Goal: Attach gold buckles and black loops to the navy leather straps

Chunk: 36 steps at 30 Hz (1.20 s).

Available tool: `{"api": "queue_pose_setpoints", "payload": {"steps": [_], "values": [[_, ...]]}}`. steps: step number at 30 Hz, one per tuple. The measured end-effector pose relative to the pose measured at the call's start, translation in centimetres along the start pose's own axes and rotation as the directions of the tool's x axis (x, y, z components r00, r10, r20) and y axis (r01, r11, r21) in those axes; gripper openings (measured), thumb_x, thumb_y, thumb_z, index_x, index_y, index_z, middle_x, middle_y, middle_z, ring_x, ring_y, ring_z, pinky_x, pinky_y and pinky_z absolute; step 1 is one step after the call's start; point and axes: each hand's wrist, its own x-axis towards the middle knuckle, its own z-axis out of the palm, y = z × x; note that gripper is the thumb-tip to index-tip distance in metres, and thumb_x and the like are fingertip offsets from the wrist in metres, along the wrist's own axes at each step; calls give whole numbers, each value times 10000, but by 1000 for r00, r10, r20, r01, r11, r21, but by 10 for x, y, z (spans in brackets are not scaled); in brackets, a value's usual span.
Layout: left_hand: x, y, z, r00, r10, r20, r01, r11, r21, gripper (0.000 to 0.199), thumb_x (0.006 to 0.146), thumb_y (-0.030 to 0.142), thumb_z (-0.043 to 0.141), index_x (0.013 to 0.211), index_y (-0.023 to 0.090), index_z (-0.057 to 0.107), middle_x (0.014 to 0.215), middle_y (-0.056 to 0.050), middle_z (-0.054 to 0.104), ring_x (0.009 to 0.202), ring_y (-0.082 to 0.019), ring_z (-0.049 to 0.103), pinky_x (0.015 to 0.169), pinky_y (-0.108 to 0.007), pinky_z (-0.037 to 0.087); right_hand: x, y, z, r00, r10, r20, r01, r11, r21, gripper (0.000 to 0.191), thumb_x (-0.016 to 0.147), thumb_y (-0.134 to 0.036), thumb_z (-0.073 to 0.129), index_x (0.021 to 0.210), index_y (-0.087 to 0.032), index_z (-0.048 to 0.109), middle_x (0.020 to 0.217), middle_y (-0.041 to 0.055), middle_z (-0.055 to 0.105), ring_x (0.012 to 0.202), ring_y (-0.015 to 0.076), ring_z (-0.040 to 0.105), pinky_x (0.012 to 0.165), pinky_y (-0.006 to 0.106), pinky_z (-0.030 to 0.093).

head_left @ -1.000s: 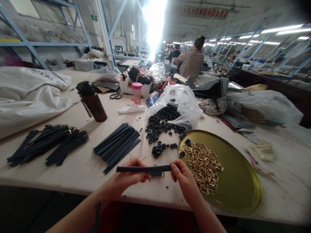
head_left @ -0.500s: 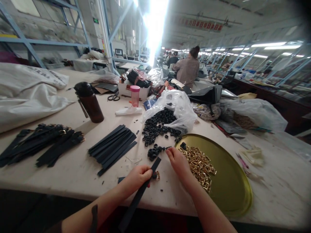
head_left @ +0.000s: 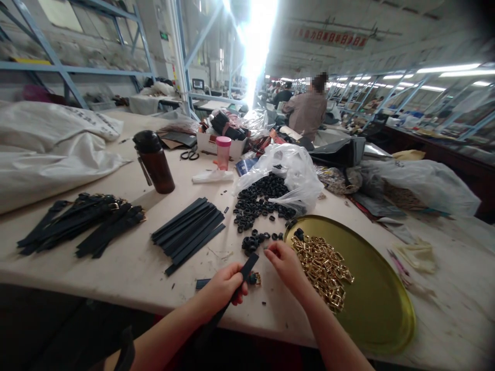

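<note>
My left hand (head_left: 227, 284) is closed around a flat black strap (head_left: 250, 264). The strap's short end sticks out past the thumb and its long part hangs down over the table's front edge. Under that hand lies another black strap (head_left: 202, 283) with a gold buckle (head_left: 256, 279) at its right end. My right hand (head_left: 285, 264) has thumb and forefinger pinched together, just right of the held strap's end; what sits between them is too small to tell. Beyond the fingertips is a small cluster of black loops (head_left: 253, 241).
A gold-coloured tray (head_left: 381, 288) at right bears many gold buckles (head_left: 320, 268). A plastic bag (head_left: 297, 170) spills black loops (head_left: 266, 198). Plain straps (head_left: 189, 229) and buckled straps (head_left: 93, 216) lie left, near a brown bottle (head_left: 154, 162). A person (head_left: 307, 113) sits beyond.
The view has swung slightly left. My right hand has drawn back a little from the loops toward the strap's end. My left hand keeps its hold on the strap.
</note>
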Motion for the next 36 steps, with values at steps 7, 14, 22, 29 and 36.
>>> {"api": "queue_pose_setpoints", "payload": {"steps": [7, 14, 22, 29, 36], "values": [[-7, 7, 1, 968, 243, -60, -186, 858, 478, 294, 839, 374, 358, 651, 180, 474, 499, 52, 441, 446, -91, 411, 455, -205, 277, -45, -12, 23, 985, 149, 83, -168, 764, 623, 317, 754, -463, 555, 907, -186, 543, 788, 19, 599, 608, 113, 554, 628, 270, 466], [-14, 10, -2, 985, 158, 64, -163, 758, 632, 247, 806, 320, 399, 621, 181, 486, 497, 47, 440, 465, -101, 423, 474, -212, 277, -58, -13, 24, 996, 5, 84, -41, 900, 433, 180, 715, -332, 631, 821, -187, 613, 748, 14, 620, 695, 152, 558, 662, 280, 458], [-22, 4, 1, 976, -59, 212, 9, 973, 231, 482, 835, 414, 373, 1245, 164, 326, 514, 90, 403, 370, -69, 332, 387, -182, 253, -72, -12, 35, 999, 43, 11, -43, 894, 446, 432, 723, -266, 613, 1123, -220, 457, 793, -7, 581, 665, 132, 557, 613, 252, 461], [-6, -13, 2, 993, 23, 114, -20, 999, -25, 473, 712, 621, 456, 852, 169, 464, 443, 129, 162, 363, -51, 146, 348, -194, 66, -35, -2, -16, 987, -131, -93, 86, 919, -385, 215, 879, -258, 384, 932, -171, 573, 874, 57, 602, 810, 158, 571, 732, 264, 435], [-9, -14, 2, 996, 21, 89, -26, 998, 59, 452, 703, 634, 426, 770, 187, 425, 420, 132, 191, 336, -48, 160, 351, -198, 73, -4, 21, -60, 990, -65, -129, -61, 620, -782, 211, 837, -192, 445, 732, -150, 623, 806, 107, 593, 766, 209, 564, 688, 299, 389]]}}
